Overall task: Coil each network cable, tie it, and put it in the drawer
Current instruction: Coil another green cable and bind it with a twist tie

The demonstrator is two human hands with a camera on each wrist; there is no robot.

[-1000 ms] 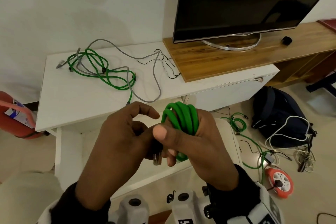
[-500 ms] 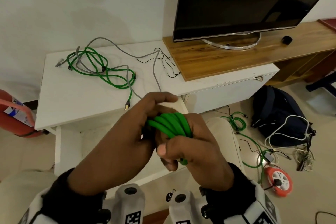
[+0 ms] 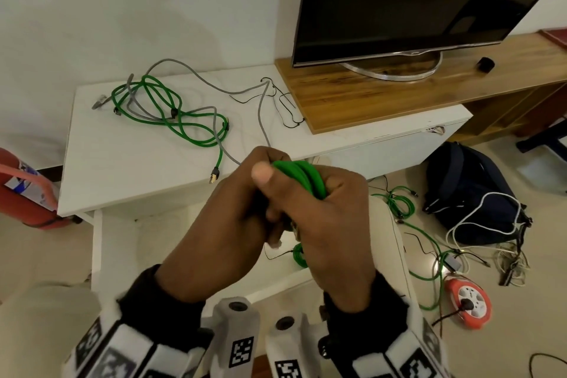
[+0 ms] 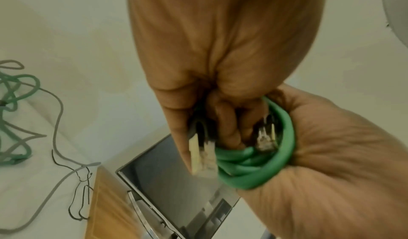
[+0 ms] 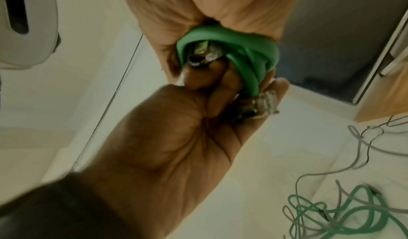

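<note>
Both hands clenched on green coil (image 3: 302, 176) held mid-air above open drawer (image 3: 190, 225), right hand (image 3: 329, 224) gripping bundle, left hand (image 3: 224, 218) pinching plug end (image 4: 202, 155) alongside, drawer directly below.

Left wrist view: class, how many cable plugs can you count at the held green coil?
2. One plug juts from the left hand, beside the green coil; the other plug sits inside the coil's loop, near the right hand. Fingers could hide more.

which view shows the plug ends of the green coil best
Left wrist: both plugs of the green coil show clearly. Right wrist shows them blurrier; head view hides them behind the hands.
</note>
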